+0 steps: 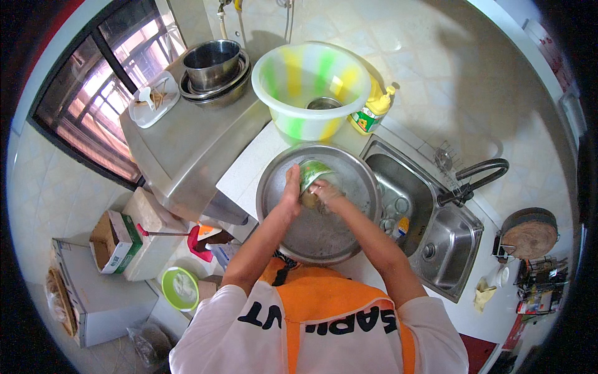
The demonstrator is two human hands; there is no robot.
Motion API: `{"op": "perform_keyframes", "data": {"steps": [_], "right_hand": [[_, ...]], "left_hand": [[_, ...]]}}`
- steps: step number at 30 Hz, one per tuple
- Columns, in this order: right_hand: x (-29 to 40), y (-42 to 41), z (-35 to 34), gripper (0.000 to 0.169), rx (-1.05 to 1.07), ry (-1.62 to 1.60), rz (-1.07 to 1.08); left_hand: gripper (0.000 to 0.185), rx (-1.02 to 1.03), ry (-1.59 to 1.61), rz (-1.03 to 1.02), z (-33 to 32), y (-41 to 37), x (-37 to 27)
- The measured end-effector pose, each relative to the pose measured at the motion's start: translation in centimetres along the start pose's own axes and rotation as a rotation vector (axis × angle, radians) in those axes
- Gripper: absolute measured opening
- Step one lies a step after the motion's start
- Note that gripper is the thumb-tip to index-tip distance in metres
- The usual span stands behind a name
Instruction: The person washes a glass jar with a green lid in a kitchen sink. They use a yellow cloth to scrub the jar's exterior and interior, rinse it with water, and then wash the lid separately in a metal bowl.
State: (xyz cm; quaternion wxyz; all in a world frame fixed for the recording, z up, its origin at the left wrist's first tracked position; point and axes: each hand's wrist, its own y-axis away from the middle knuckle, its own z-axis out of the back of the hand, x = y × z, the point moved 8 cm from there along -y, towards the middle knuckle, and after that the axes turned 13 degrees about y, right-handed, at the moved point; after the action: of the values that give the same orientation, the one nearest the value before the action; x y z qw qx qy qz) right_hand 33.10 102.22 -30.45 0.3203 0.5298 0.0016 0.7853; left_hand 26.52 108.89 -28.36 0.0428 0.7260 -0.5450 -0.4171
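A wide metal basin (pixel 322 236) rests on the white counter in front of me. Over it, my left hand (pixel 293 186) grips a bowl (pixel 314 172) with a green patterned outside, tilted on its side. My right hand (pixel 327 194) is at the bowl's opening, blurred, with something brownish at its fingers that I cannot make out; how its fingers are set is unclear. Beyond the basin stands a large plastic tub (pixel 294 114) with green and yellow stripes, a small metal bowl (pixel 323 103) inside it. A yellow pump bottle (pixel 373 112) is beside the tub.
The double steel sink (pixel 427 215) is at the right, holding glasses (pixel 401 204), with a black faucet (pixel 486 166) behind. Stacked metal pots (pixel 211 65) and a white tray (pixel 154 112) sit on the steel surface at the left. A round wooden board (pixel 530 236) stands farther right.
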Motion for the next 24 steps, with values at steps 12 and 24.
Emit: {"op": "perform_keyframes", "data": {"steps": [12,24], "right_hand": [[0.7,-0.3,0.2,0.032,-0.227,-0.32,0.252],[2.8,0.0,0.1,0.033,-0.06,0.624,0.105]], "left_hand": [[0.058,0.258,0.322,0.039,-0.8,-0.3,1.1],[0.057,0.006,0.167,0.045,2.7,-3.0,3.2]]}}
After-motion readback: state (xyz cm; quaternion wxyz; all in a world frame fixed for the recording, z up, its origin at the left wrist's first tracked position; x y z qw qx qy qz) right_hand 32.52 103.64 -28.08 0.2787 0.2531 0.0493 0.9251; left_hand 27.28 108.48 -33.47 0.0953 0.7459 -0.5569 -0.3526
